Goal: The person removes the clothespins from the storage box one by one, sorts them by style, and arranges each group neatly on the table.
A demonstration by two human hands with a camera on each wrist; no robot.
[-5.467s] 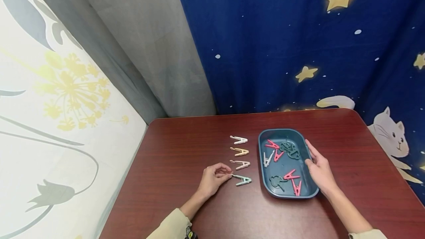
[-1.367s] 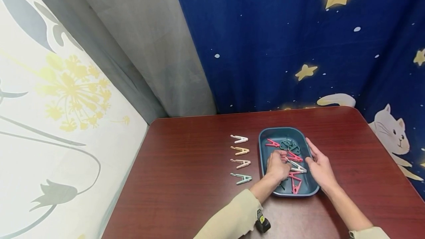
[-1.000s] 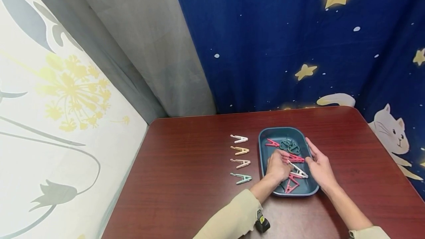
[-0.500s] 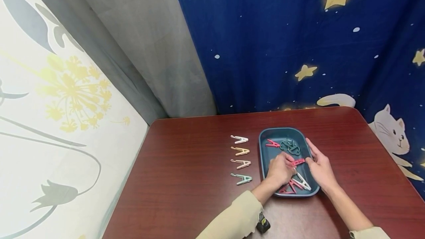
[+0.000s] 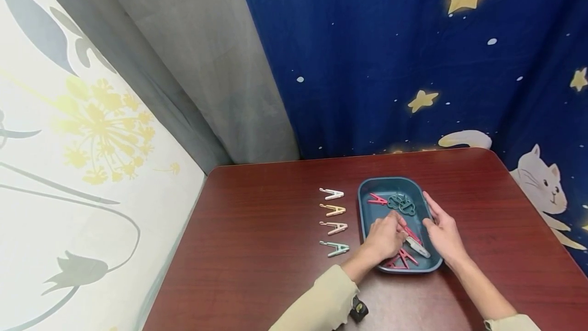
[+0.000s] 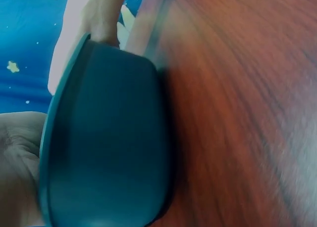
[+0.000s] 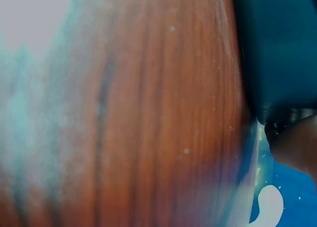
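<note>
A blue-grey plastic tray (image 5: 390,185) lies on the table; my right hand (image 5: 444,234) grips its right rim, thumb over the edge. My left hand (image 5: 386,235) reaches inside, fingertips pinching the near end of a white clothespin (image 5: 419,247), seen nearly edge-on. A pink clothespin (image 5: 413,234) lies right against the white one, by the same fingers. More pink clothespins (image 5: 406,258) sit below the hand, and another pink clothespin (image 5: 377,198) near the far left corner. The left wrist view shows the tray's outer wall (image 6: 109,133) between both hands; the left fingers are hidden there.
Dark green looped pieces (image 5: 401,204) lie at the tray's far end. Left of the tray, a column of clothespins runs toward me: white (image 5: 334,195), yellow (image 5: 336,213), pale pink (image 5: 338,228) and mint (image 5: 339,250). Curtains hang behind the brown table (image 5: 257,229).
My left hand has gone from the mint clothespin into the tray. There the white and pink clothespins have shifted toward the near right and turned. My right hand keeps its grip.
</note>
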